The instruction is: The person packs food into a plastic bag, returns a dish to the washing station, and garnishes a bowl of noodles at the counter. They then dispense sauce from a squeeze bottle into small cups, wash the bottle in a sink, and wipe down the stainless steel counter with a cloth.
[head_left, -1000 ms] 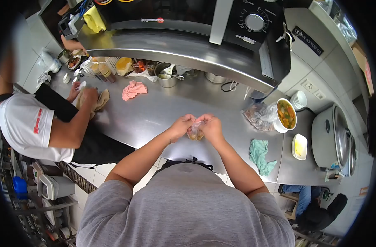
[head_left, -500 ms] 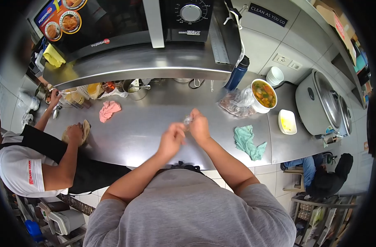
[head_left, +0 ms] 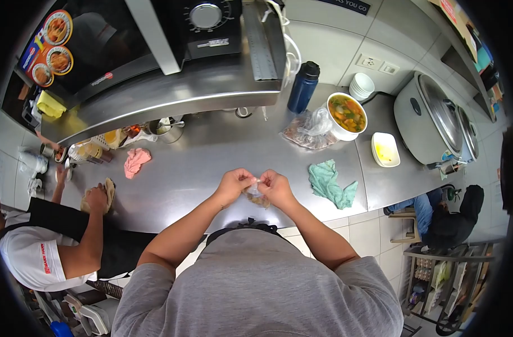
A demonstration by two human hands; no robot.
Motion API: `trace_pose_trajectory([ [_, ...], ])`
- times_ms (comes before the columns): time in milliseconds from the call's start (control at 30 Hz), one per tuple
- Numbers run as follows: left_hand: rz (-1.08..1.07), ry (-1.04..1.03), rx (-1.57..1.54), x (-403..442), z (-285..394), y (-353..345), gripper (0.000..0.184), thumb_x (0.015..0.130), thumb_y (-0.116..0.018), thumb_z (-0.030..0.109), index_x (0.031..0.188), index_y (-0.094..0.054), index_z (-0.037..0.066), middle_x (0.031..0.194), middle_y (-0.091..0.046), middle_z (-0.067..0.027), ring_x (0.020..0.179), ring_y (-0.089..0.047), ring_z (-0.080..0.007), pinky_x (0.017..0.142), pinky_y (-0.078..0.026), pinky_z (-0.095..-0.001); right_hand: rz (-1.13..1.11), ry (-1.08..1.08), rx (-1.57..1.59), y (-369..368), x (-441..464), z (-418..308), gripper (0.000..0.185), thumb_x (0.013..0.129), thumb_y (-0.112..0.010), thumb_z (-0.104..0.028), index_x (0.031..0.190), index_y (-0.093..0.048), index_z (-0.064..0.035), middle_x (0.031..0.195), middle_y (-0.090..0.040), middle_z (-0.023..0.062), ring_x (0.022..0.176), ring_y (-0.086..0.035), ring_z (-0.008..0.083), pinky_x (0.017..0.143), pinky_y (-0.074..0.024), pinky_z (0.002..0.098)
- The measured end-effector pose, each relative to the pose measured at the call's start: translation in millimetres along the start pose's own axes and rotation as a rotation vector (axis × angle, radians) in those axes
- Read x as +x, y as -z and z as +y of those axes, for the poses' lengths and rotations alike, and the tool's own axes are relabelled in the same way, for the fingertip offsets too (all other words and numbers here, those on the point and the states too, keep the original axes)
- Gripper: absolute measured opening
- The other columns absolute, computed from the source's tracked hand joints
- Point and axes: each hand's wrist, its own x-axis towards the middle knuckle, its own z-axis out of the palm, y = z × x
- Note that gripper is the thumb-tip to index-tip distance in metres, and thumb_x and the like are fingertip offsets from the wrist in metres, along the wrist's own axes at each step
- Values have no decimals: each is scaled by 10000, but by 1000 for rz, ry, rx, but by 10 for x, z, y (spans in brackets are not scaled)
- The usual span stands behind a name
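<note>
A small clear plastic bag (head_left: 257, 198) with brownish contents hangs between my hands near the counter's front edge. My left hand (head_left: 234, 187) pinches its gathered top from one side. From the other side, the fingers of my right hand (head_left: 277, 190) are closed on the same top, fingertips almost touching those of the left. What exactly is inside the bag is too small to make out. Nearest on the right lies a crumpled green cloth (head_left: 332, 184) on the steel counter (head_left: 211, 151).
Behind the cloth are a larger plastic bag (head_left: 308, 132), a tub of vegetable soup (head_left: 347, 116), a blue bottle (head_left: 304, 87) and a white dish (head_left: 385, 150). A rice cooker (head_left: 430, 121) stands right. A pink cloth (head_left: 137, 162) lies left, near a co-worker's hand (head_left: 96, 197) on a cloth. A microwave shelf overhangs.
My hands have come together lower and closer to my body, and the small bag now hangs below them. The view has shifted, and the left hand is no longer motion-blurred.
</note>
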Motion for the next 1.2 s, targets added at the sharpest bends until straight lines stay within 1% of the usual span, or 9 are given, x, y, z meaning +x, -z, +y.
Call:
trace_pose_trajectory([
  [233,35,-22,160,270,0,-358,116,938,-596,143,925,-575,30,777,-596,-26,713,-566,-123,680,-476,-270,375,319,-464,593,167,153,310,752,-750,-122,991,-588,-10,789,-633,121,689,-621,194,631,-501,338],
  [367,166,-175,648,487,201,-362,191,873,-660,151,1001,-580,34,902,-616,-95,791,-600,-194,725,-502,-332,1323,625,-556,1385,578,-393,354,745,-745,-145,1049,-620,-15,784,-618,183,774,-631,322,774,-503,413],
  [433,195,-339,665,452,536,-549,327,838,-692,172,1113,-555,60,1119,-571,-137,936,-593,-241,825,-498,-369,996,282,-617,1854,876,-284,307,742,-722,-128,1008,-640,2,781,-617,180,767,-621,342,780,-505,402],
  [633,111,-468,580,854,1124,-912,416,837,-711,194,1192,-530,72,1269,-500,-107,946,-575,-175,769,-491,-315,418,661,-632,1642,382,-1676,169,708,-583,45,860,-649,14,821,-631,162,784,-617,327,736,-503,406],
  [767,81,-414,575,1307,1423,-1094,294,828,-714,183,1039,-567,41,1040,-605,-112,782,-603,-226,762,-507,-346,367,951,-917,1613,217,-1808,181,748,-567,86,879,-638,-15,866,-627,96,839,-626,240,713,-494,355],
  [833,40,-396,644,1407,1415,-1107,247,830,-716,183,966,-579,30,922,-641,-104,723,-600,-216,722,-503,-341,823,1123,-835,1710,144,-1830,212,729,-585,55,922,-637,-14,964,-635,123,908,-595,339,794,-479,427],
  [967,-4,-443,387,1443,1571,-1106,174,893,-659,166,874,-529,53,762,-600,-18,685,-543,-97,646,-461,-257,681,449,-204,1713,110,-1340,299,798,-727,-112,1065,-626,-25,1046,-628,137,989,-599,239,832,-470,397],
  [1100,-70,-605,22,1423,1702,-1167,134,939,-599,131,870,-497,77,776,-587,0,670,-521,-77,616,-449,-248,508,301,-271,1757,63,-1379,243,742,-761,-39,968,-670,-31,941,-641,68,911,-600,157,743,-479,330],
  [1200,-40,-535,140,1024,1970,-1192,187,915,-646,167,971,-526,34,729,-578,-13,669,-521,-75,615,-429,-245,691,799,-458,1703,-45,-1637,201,746,-725,-8,938,-679,-41,901,-640,50,858,-601,172,713,-484,318],
])
